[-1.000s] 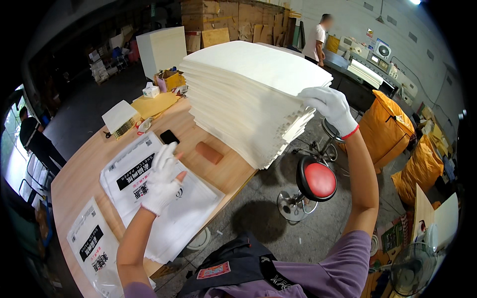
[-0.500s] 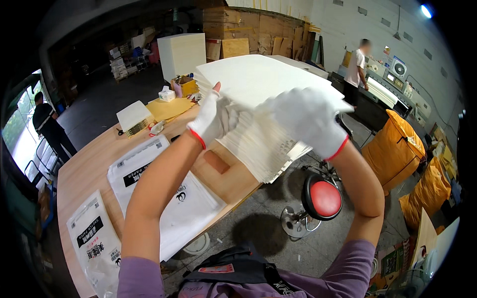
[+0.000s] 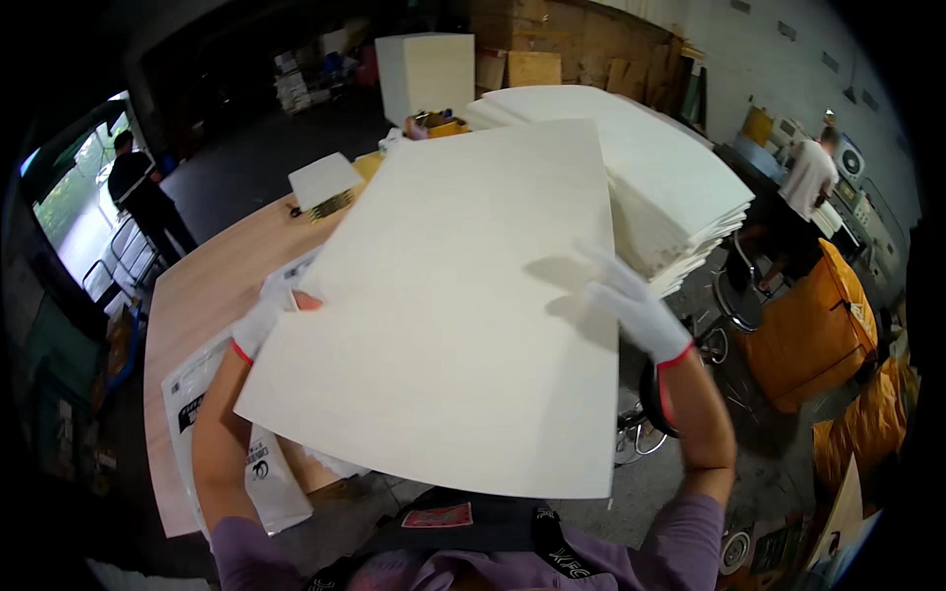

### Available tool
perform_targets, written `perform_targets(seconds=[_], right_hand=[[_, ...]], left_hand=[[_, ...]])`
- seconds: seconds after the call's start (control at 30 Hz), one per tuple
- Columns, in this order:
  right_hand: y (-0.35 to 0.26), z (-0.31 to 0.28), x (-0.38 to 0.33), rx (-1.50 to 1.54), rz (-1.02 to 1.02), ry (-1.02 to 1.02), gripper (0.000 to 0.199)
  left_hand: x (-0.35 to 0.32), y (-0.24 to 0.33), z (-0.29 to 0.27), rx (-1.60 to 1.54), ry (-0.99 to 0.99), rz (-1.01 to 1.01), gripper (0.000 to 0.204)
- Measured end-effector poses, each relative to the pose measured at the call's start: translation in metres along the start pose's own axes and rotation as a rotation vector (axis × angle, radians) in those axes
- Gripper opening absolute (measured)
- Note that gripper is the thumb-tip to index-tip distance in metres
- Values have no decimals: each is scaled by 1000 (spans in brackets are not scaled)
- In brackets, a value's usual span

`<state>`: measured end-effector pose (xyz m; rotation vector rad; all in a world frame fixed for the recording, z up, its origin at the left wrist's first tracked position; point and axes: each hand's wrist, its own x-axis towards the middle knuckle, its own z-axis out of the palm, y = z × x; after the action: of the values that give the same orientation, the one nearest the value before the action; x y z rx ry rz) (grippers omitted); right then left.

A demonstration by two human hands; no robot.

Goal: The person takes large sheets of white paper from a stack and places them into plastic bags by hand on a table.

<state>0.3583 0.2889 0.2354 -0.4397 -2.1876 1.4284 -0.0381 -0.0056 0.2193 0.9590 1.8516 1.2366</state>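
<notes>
Two gloved hands, one white sheet

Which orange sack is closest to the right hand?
The bulging orange sack, left of the pair; the crumpled orange sack sits lower in view, farther from the white-gloved right hand.

Resting on the pale wood-grain counter: thick white paper stack at two o'clock, printed white plastic packet at eight.

You wear white gloves with red cuffs, a purple shirt and a dark apron bearing a red patch.
</notes>
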Motion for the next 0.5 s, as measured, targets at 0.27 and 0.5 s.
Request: perform_targets(seconds=[0.27, 0.5], right_hand=[[185, 194, 30, 288, 334, 75, 53], [147, 225, 64, -243, 310, -59, 84]], left_hand=[[3, -200, 63, 749, -414, 83, 34], [-12, -136, 173, 639, -53, -185, 86]])
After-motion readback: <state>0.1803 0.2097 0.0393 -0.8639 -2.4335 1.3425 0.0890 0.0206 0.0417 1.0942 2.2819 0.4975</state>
